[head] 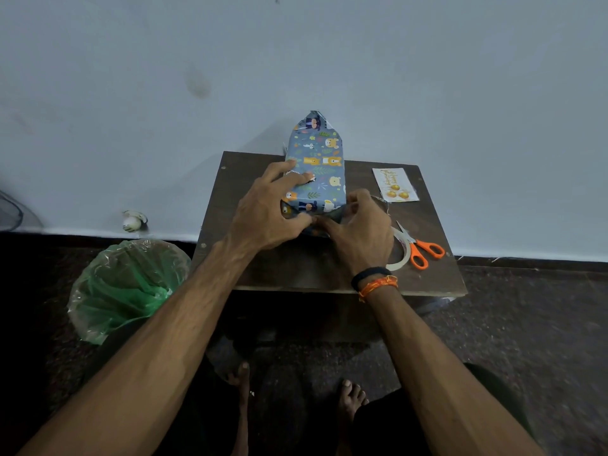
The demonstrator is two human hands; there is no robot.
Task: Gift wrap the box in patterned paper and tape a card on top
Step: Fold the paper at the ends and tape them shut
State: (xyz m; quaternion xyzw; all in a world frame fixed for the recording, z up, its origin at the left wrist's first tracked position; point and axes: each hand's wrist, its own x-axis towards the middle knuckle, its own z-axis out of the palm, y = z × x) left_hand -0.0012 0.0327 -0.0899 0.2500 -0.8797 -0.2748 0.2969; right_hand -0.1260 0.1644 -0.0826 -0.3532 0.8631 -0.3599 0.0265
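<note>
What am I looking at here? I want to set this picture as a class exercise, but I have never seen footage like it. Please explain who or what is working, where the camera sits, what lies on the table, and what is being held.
No machine is involved: a person works with two bare hands. The single camera is worn on the person's head and looks forward and down, so the arms reach in from the bottom. On a small dark table lies a box in animal-patterned paper. The left hand rests on its top and near corner; the right hand pinches the paper at the near end, apparently folding it shut. The far end still sticks up in an unfolded point. To the right lie a card, orange-handled scissors and a tape roll, partly hidden by the wrist. A bin with a green liner stands on the floor.
</note>
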